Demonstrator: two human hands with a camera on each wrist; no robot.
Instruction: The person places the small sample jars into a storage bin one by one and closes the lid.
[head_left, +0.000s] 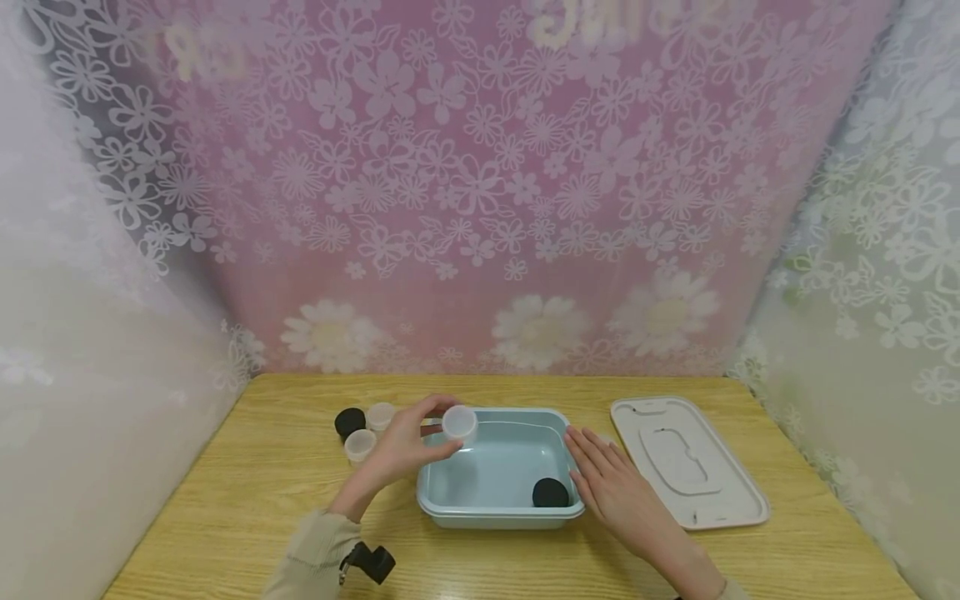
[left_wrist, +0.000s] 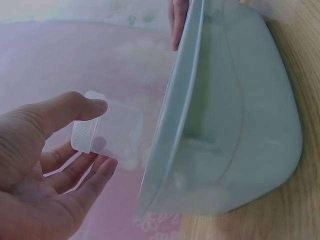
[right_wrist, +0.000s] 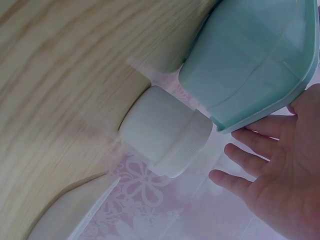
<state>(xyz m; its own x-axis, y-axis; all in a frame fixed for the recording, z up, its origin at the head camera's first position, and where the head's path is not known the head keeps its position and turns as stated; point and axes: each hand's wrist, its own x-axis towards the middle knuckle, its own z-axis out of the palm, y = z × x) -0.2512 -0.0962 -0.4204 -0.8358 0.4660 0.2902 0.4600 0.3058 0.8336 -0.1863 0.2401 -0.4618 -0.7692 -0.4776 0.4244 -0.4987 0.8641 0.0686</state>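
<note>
My left hand (head_left: 403,443) pinches a small translucent plastic jar (head_left: 460,424) with a ribbed lid (left_wrist: 86,131) between thumb and fingers. It holds the jar over the left side of a light blue plastic bin (head_left: 498,511). Inside the bin, at the near right corner, lies a black round jar or lid (head_left: 551,493). My right hand (head_left: 617,493) rests with straight fingers along the bin's right rim. Below those fingers, in the right wrist view, a white jar (right_wrist: 160,125) with a ribbed lid stands on the table beside the bin; the hand mostly hides it in the head view.
Left of the bin stand a black round jar (head_left: 350,423) and two translucent jars, one farther back (head_left: 380,416) and one nearer (head_left: 361,445). A white rectangular lid (head_left: 738,490) lies on the wooden table (head_left: 247,500) at the right. Flowered curtains (head_left: 480,208) enclose the table.
</note>
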